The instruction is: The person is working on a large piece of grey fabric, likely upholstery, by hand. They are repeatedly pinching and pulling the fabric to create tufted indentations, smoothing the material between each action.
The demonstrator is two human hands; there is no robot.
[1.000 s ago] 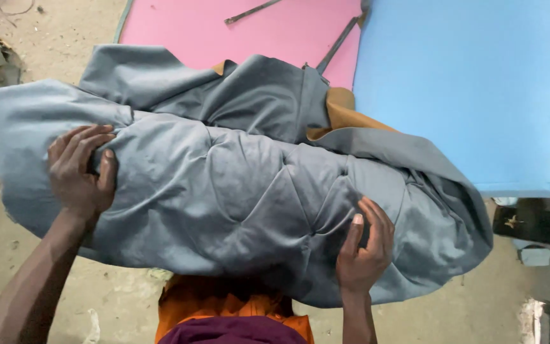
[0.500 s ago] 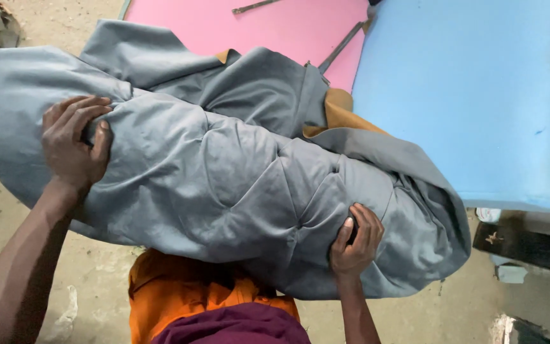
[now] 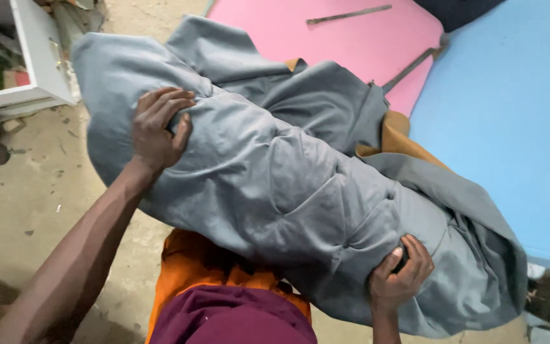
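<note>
A long, stuffed cushion in a grey fabric cover (image 3: 275, 172) lies slantwise across my lap, from upper left to lower right. My left hand (image 3: 155, 130) presses flat on its upper left part, fingers spread and curled over the fabric. My right hand (image 3: 399, 275) grips a fold of the grey cover near the lower right end. An ochre-brown inner fabric (image 3: 397, 137) shows where the cover gapes on the right. Loose grey cloth hangs off the right end.
A pink foam sheet (image 3: 326, 44) with a thin metal strip (image 3: 348, 14) lies ahead, a light blue foam sheet (image 3: 510, 114) to the right. A white cabinet (image 3: 36, 57) stands at the left on the dusty concrete floor (image 3: 27, 191). My orange and maroon clothes (image 3: 224, 299) show below.
The cushion has swung toward the right and tilted more steeply. My left hand stayed pressed on its upper part; my right hand has closed tighter on the cover's fold.
</note>
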